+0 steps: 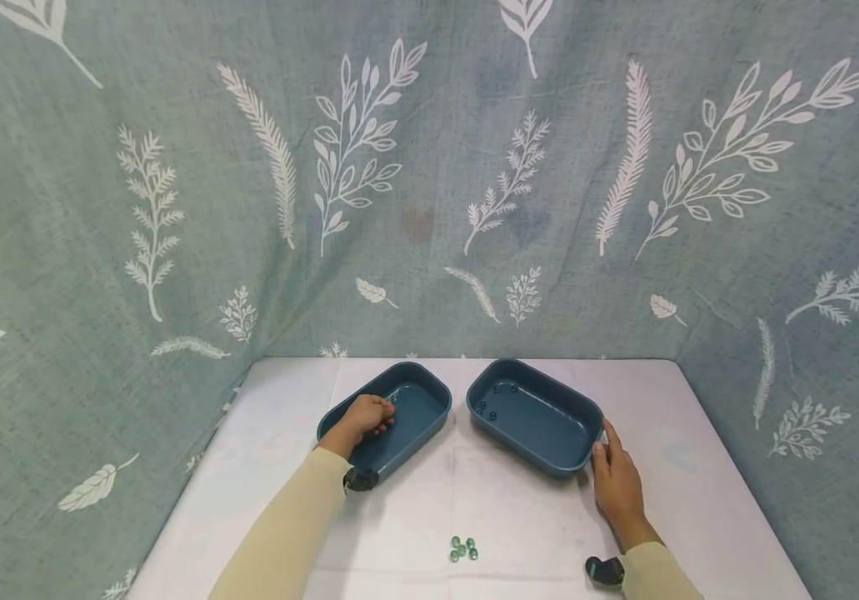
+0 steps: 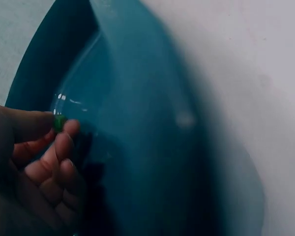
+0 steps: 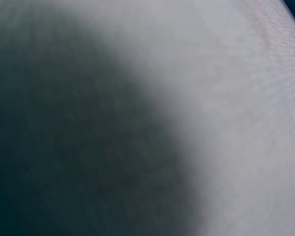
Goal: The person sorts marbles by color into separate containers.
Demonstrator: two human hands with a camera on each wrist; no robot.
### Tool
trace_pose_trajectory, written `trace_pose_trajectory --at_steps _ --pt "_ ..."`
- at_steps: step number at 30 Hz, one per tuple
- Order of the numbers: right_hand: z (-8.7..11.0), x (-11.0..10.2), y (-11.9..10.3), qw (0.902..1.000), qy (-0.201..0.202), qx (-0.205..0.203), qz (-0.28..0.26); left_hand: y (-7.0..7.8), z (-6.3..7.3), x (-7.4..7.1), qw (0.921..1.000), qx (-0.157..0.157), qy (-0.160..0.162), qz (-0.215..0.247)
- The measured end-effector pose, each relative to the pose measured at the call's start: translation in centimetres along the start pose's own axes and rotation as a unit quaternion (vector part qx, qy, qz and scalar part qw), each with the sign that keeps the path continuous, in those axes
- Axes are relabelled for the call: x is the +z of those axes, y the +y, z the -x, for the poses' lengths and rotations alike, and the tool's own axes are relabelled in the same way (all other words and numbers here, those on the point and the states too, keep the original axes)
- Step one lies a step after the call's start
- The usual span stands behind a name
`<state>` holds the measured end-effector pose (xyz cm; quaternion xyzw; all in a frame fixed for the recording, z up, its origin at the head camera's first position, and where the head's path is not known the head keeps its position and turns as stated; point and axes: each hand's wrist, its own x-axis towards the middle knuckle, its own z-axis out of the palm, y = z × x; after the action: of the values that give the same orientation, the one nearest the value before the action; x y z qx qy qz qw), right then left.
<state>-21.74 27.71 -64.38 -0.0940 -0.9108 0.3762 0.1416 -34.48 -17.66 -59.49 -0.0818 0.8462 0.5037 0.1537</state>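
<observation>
My left hand (image 1: 369,417) reaches over the left blue tray (image 1: 429,425). Between its thumb and index finger it pinches a small green glass bead (image 2: 59,123), plain in the left wrist view and hidden in the head view. The other fingers curl loosely below. At the near right end of the right blue tray (image 1: 586,408), my right hand (image 1: 619,483) rests with its fingertips against the outer wall and rim. Several small round beads (image 1: 492,415) lie in the far left part of that tray. Only blurred cloth and shadow fill most of the right wrist view.
A small cluster of green glass beads (image 1: 462,548) lies on the white tablecloth (image 1: 414,517) in front of the trays. The two trays angle away from each other, with a narrow gap at the back. Patterned grey-green cloth (image 1: 429,208) hangs behind and at both sides.
</observation>
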Motion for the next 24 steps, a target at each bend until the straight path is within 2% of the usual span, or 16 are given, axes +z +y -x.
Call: trace_pose_trajectory --at_steps 10,15,21,24 --pt "0.0 0.2 0.1 0.9999 0.012 -0.007 -0.003 -0.2 -1.0 0.0 0.9994 -0.027 0.017 -0.010" --pt "-0.1 0.0 0.0 0.9999 0.010 -0.001 -0.006 -0.1 -1.1 0.1 0.9993 -0.028 0.025 -0.003" --pt "-0.1 0.1 0.1 0.9999 0.011 -0.005 -0.006 -0.7 -1.6 0.2 0.9992 -0.030 0.026 0.001" --pt "-0.1 0.0 0.0 0.9999 0.008 -0.004 -0.008 -1.0 -1.8 0.1 0.9993 -0.021 0.029 0.009"
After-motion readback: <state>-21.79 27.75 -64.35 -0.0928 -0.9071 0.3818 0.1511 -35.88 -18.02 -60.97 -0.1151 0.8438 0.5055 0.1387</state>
